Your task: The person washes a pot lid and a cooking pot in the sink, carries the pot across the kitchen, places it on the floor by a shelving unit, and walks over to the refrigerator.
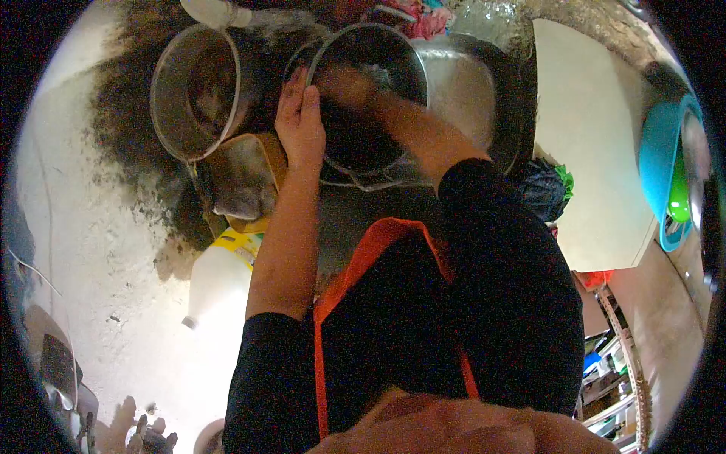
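A large round pot [425,68] with a pale metal rim and dark inside stands tilted towards me near the sink. My left hand [301,117] holds the pot's left side at the rim, its fingers close together and pointing away from me. Inside the pot is my right hand [344,87], smeared by motion and in shadow. Its fingers cannot be made out, nor whether anything is in them. A small pale patch [378,74] shows on the pot's inner wall.
A metal sink basin [457,87] lies right of the pot. On the left are a clear bucket [234,98], a yellow-rimmed container [276,155] and a white jug [215,280]. A pale board [582,151] and a blue basin [656,166] are at the right, beside a dark bundle [543,189].
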Tool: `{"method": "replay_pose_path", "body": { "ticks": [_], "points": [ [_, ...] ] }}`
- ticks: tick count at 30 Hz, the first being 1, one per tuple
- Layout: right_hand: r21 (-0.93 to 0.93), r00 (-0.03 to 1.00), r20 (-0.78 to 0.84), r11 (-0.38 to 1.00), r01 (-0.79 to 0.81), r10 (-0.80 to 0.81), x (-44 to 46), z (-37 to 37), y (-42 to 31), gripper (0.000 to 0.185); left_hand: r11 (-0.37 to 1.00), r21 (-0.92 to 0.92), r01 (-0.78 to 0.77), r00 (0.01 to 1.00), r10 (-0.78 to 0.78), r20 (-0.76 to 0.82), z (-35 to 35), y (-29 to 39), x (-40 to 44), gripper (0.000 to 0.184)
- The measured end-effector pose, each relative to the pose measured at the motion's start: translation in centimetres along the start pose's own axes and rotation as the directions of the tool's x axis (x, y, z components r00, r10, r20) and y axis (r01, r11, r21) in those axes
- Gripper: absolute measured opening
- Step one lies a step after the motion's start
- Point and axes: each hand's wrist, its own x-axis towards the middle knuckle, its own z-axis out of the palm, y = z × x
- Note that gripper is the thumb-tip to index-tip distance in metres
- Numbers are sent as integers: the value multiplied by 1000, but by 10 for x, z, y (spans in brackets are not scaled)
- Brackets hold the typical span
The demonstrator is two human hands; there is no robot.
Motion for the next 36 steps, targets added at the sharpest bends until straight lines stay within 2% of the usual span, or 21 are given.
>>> {"method": "replay_pose_path", "body": {
  "ticks": [2,3,5,7,8,10,12,15,17,19,20,22,23,25,28,30,32,33,34,35,36],
  "points": [
    [-277,890,456,947,160,-17,-14,-9,42,37,1000,-10,-22,1000,22,18,0,1,-8,29],
    [-280,892,453,947,160,-17,-19,-3,39,37,998,41,-45,999,44,27,2,3,-7,29],
    [-168,799,461,922,-348,386,-55,22,24,35,994,82,-66,997,64,31,7,7,-5,30],
    [-77,519,506,635,-768,689,-84,29,8,35,987,98,-127,992,124,36,13,10,-5,30],
    [81,443,484,466,-881,755,-90,36,-15,34,987,92,-130,991,127,32,14,11,-6,30],
    [460,459,448,243,-854,767,-71,38,-60,33,990,55,-132,991,131,22,15,9,-7,30],
    [692,504,454,65,-719,735,-46,16,-85,32,991,55,-122,993,122,6,16,-2,-11,30],
    [809,587,495,-95,-580,641,-35,-23,-98,30,997,4,-81,997,81,-2,16,5,-13,30],
    [827,707,467,20,-562,531,-56,-33,-103,29,996,-53,-67,998,67,4,16,7,-7,30],
    [610,819,470,549,-572,330,-87,-42,-101,28,999,-48,-1,1000,2,22,9,-2,-7,29],
    [274,748,606,812,-515,269,-97,-50,-94,27,999,-43,-1,1000,2,22,8,-6,-10,29],
    [-132,471,843,948,-290,262,-84,-91,-81,28,993,-40,-115,992,117,45,10,-8,-18,27],
    [-219,456,840,952,-214,295,-86,-83,-55,29,980,116,-161,987,157,43,12,-3,-21,27],
    [-236,585,756,956,-176,295,-85,-45,31,33,977,125,-173,984,166,67,13,9,-21,27],
    [45,769,633,986,-159,95,-110,33,137,38,979,134,-156,987,149,66,15,3,-14,28],
    [-292,860,462,953,-82,216,-124,30,100,38,985,114,-133,991,129,39,19,4,-11,28],
    [-608,938,240,792,-55,249,-129,25,54,37,990,121,-66,997,61,41,23,10,-4,30],
    [-512,800,391,830,-222,455,-105,16,5,35,991,116,-70,997,66,37,23,11,-2,30],
    [-382,551,519,754,-534,653,-68,-34,-73,35,987,146,-70,996,62,57,21,8,-1,32],
    [-385,551,514,751,-537,657,-53,-28,-88,35,982,175,-69,995,55,82,19,5,-1,33],
    [124,548,558,591,-797,623,-41,-23,-99,32,983,170,-73,995,59,86,19,2,-1,33]
  ]
}}
